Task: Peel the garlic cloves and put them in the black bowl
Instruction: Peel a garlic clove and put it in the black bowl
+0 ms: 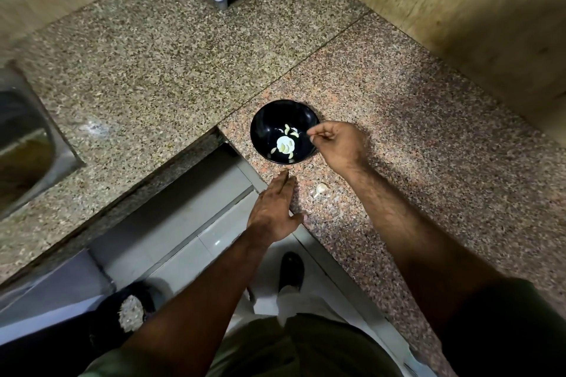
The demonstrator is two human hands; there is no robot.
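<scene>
While pale peeled cloves (286, 144) lie in black bowl (266, 119), right hand (337, 144) grip curled, left hand (272, 208) spread.

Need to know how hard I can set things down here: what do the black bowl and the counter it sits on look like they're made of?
The black bowl looks glossy, with a bright reflection in its bottom: glazed ceramic or melamine, cannot tell which. The counter looks like polished speckled granite, pinkish under the bowl and greyer beyond the seam: hard stone either way.
</scene>
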